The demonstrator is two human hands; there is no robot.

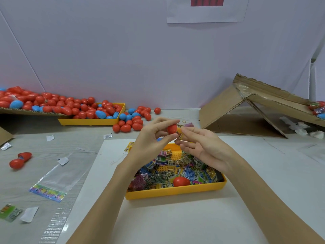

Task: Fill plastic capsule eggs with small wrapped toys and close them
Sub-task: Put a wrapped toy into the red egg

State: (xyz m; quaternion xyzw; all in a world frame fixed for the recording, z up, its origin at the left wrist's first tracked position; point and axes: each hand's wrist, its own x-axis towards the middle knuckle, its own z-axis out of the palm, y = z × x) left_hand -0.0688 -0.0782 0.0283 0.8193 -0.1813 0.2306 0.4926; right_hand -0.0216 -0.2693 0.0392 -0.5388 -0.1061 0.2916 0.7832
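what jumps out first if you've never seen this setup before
The two hands meeting mid-frame: the left hand holds a red egg half while the right hand pushes a yellow wrapped toy into it. Right below sits a yellow tray full of bright wrapped toys, with one red egg half lying in it. Far left, a heap of red and blue eggs spills across the table.

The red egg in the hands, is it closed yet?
Not closed. The left hand holds only a red egg half, and the right hand pushes a yellow wrapped toy into it.
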